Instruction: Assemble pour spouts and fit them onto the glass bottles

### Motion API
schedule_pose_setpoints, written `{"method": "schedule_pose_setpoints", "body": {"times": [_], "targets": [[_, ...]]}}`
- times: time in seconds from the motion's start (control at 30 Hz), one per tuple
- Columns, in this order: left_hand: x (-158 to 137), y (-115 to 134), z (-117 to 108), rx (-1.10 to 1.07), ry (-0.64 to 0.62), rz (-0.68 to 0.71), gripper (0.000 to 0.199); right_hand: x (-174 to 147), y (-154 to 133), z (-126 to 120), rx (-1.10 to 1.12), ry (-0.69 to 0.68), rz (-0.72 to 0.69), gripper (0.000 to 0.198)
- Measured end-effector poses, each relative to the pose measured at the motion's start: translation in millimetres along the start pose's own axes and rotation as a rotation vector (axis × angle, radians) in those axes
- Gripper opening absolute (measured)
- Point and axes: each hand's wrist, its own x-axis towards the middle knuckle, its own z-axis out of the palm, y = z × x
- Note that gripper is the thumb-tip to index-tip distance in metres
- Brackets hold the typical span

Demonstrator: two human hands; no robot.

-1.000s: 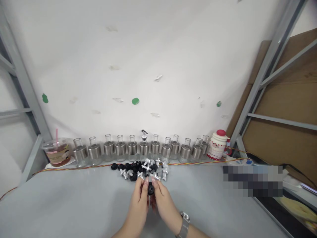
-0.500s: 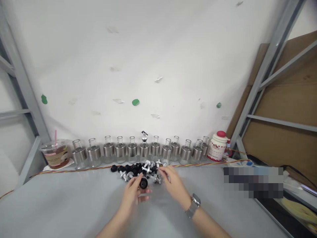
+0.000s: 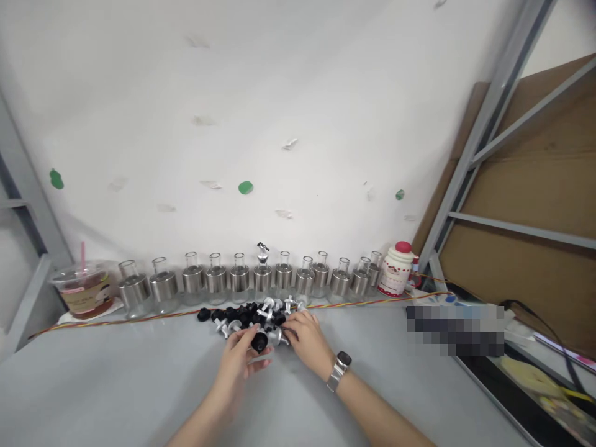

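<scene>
The table (image 3: pixel 116 385) is bearing a row of empty bottles (image 3: pixel 239 279) along the wall, one already wearing a spout (image 3: pixel 262 249), plus a cup (image 3: pixel 84 292) of brown drink. Before them is lying a pile (image 3: pixel 246 315) of loose parts, within easy reach. The left hand (image 3: pixel 239 357) is pinching a black stopper (image 3: pixel 259 341); the right hand (image 3: pixel 307 335) is resting on the pile, its fingers curling around a silver part (image 3: pixel 278 336).

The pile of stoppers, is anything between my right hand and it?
Nothing visible. The right hand already rests on the near right edge of the pile of black and silver stoppers. The left hand holds one black stopper just in front of it.
</scene>
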Motion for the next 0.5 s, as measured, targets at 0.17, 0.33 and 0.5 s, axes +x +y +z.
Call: {"method": "schedule_pose_setpoints", "body": {"times": [0.17,0.33,0.5], "targets": [[1,-1,1,0.018,0.003,-0.004,0.029,0,3,5,0.039,-0.01,0.068,0.019],[2,-3,1,0.02,0.003,-0.004,0.027,1,11,9,0.107,-0.024,0.118,0.018],[1,-2,2,0.032,0.014,-0.001,0.023,2,14,11,0.165,-0.014,0.152,0.018]]}}
